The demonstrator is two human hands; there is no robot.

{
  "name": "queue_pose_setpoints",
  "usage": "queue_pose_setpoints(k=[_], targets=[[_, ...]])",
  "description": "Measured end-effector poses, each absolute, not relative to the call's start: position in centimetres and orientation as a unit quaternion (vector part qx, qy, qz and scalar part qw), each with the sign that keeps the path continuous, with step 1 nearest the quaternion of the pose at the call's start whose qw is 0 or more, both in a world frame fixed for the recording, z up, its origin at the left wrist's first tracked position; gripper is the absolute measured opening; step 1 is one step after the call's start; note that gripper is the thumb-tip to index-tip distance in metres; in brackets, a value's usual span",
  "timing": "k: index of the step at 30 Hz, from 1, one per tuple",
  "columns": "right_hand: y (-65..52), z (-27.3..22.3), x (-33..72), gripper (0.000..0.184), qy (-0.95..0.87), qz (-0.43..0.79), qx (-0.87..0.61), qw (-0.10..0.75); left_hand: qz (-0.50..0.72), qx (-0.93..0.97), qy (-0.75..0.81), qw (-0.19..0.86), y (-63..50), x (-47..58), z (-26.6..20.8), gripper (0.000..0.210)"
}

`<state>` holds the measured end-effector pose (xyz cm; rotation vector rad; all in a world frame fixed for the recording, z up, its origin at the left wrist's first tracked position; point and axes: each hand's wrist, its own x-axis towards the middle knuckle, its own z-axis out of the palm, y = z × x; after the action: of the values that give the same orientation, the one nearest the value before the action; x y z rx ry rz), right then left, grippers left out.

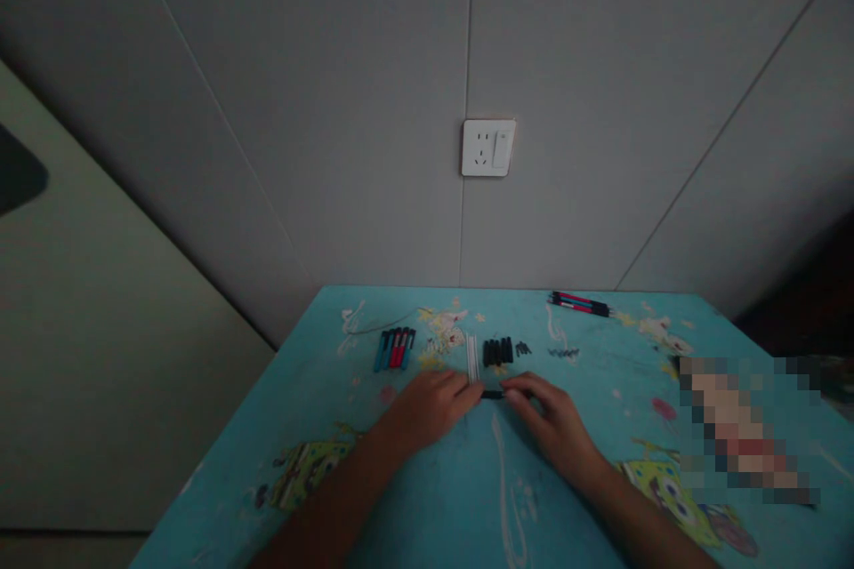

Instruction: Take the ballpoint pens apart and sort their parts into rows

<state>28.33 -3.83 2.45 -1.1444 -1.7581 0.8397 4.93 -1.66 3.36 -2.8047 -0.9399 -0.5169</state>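
Both ends of a short black tube (492, 395) sit between narrowed fingers, the left hand (432, 404) and right hand (551, 420) apparently steadying it. White sticks (473, 358), black pieces (497, 351) and coloured barrels (395, 349) lie grouped beyond, likely for easy reach.

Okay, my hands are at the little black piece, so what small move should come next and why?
Perhaps bring the black piece toward the white sticks: your left hand and right hand have fingers at its ends, and the sticks lie just beyond.
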Motion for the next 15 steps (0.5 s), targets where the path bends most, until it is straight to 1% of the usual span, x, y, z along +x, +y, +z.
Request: queue_pose_setpoints(k=[4,5,8,12,15], targets=[[-3.47,1.79,28.55,0.032,-0.707,0.347,-0.489,0.375,-0.151,-0.931,-0.327,0.06,-1.67,5.05,3.23,0.024],[-3.45,1.68,28.54,0.031,-0.711,0.346,-0.49,0.367,-0.148,-0.93,-0.333,0.053,-1.69,5.07,3.12,0.023],[-3.64,1.68,28.34,0.019,-0.722,0.332,-0.476,0.378,-0.144,-0.924,-0.353,0.038,-1.74,5.11,2.74,0.021],[-4.04,1.98,27.79,0.017,-0.742,0.31,-0.442,0.397,-0.143,-0.916,-0.375,0.031,-1.73,5.02,2.57,0.02],[-3.95,2.24,27.8,0.018,-0.751,0.285,-0.438,0.404,-0.144,-0.911,-0.385,0.019,-1.56,4.79,2.6,0.025]])
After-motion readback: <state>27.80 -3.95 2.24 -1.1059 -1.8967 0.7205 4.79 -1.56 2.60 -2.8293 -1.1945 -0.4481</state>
